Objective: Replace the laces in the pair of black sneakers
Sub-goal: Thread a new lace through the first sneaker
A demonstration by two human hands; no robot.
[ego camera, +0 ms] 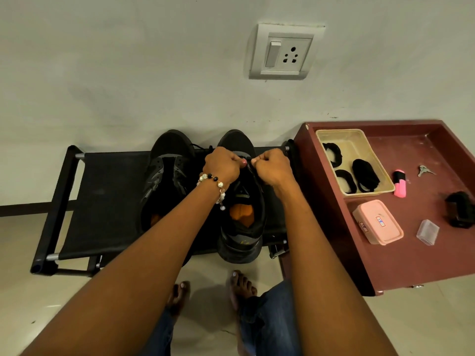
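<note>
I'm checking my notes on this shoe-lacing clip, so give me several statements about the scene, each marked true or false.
1. Both hands, left and right, work at the right sneaker. True.
2. The sneakers stand on the maroon table. False: they stand on the black rack.
3. A beaded bracelet is on the left wrist. True.
4. The pink box lies inside the beige tray. False: it lies on the table, outside the tray.

Low black rack (pixel 108 191) against the wall, bearing two black sneakers: one (pixel 164 181) left of the other (pixel 241 219), side by side, toes toward the wall.
</note>
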